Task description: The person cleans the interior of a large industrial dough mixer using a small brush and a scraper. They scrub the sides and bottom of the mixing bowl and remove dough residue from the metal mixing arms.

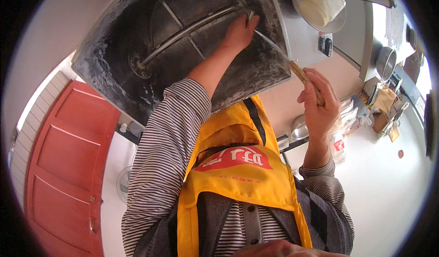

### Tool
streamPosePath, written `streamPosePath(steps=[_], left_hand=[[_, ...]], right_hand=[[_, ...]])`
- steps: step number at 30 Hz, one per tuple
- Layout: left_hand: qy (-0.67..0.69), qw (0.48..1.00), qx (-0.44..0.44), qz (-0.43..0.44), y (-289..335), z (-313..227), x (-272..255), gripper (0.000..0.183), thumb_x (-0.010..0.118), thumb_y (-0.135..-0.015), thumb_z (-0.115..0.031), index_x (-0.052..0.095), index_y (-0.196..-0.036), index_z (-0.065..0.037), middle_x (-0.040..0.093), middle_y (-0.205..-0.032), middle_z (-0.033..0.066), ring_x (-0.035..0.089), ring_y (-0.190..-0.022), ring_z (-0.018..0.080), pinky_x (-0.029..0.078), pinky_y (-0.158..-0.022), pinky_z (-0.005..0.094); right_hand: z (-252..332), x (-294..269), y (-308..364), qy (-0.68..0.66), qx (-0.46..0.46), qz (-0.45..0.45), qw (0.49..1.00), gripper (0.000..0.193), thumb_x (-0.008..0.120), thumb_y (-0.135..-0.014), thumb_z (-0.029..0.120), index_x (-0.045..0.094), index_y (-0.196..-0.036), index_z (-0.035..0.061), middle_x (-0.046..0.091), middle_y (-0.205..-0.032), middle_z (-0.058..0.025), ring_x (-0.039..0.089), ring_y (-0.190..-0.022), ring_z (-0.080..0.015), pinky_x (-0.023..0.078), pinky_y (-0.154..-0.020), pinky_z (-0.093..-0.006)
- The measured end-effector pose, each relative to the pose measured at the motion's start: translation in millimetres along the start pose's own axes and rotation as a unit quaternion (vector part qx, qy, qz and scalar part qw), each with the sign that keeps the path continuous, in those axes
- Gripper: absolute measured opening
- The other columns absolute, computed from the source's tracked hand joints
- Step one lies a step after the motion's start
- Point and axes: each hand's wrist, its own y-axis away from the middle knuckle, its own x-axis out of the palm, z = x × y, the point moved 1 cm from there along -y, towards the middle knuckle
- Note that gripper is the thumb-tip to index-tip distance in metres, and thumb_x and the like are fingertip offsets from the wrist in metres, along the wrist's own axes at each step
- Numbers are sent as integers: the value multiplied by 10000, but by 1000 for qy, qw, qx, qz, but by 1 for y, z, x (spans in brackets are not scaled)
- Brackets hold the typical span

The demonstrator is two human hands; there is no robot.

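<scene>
A dark metal tub (119, 33), smeared with pale residue, fills the upper middle. A metal shaft (192, 32) with thin cross rods spans it. My left hand (238, 34) reaches over the tub near the shaft's right end, fingers closed around a small pale end that I cannot make out. My right hand (322, 104), outside the tub's right edge, grips a thin metal-bladed tool (302, 73) by its wooden handle. The tool's narrow blade runs over the rim toward my left hand, where its tip is hidden. A yellow apron (242, 179) covers my front.
A round bowl (299, 17) with a cream-coloured block in it stands at the upper right, near a small black object (325, 45). Farther right are a metal pot (387, 64) and cluttered papers and bags (383, 100). At left are a red door (68, 165) and a fan (122, 184).
</scene>
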Motion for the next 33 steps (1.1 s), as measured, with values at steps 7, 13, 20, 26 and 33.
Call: streamPosePath(steps=[7,13,20,26,33], left_hand=[[-132,964,148,-179,1,-19,9,269,603,-948,-229,620,-1098,-5,669,-938,243,631,-888,478,507,-749,530],[-40,999,24,8,-14,-19,-18,233,711,-881,-202,701,-1075,-74,674,-825,141,667,-756,256,523,-685,381],[-136,979,153,10,-6,-35,-45,322,738,-898,-238,700,-1170,-69,729,-987,81,666,-900,130,519,-803,297],[-39,992,77,87,-23,-24,-54,299,781,-846,-162,706,-1120,-69,698,-890,63,625,-765,149,501,-709,287],[148,985,89,-4,-11,-13,-65,439,737,-874,-66,608,-1294,-82,691,-1139,78,677,-1019,191,544,-876,302]], right_hand=[[-8,-6,7,-24,-4,-34,999,177,649,-872,-65,675,-1045,-35,714,-1070,-158,668,-624,-128,526,-546,-211],[-20,-18,8,-87,-15,-64,994,151,642,-888,-38,673,-1036,-38,708,-1083,-170,672,-635,-139,532,-566,-207],[-21,-24,7,-99,12,-55,993,146,641,-889,-31,670,-1032,-34,709,-1091,-168,672,-639,-138,535,-570,-216],[-13,-16,-7,-93,9,-53,994,125,693,-884,14,667,-1001,-22,727,-1019,-142,663,-624,-127,526,-561,-212],[20,22,-93,26,-50,-33,998,81,692,-923,88,706,-988,42,726,-798,-38,615,-571,-42,454,-493,-185]])
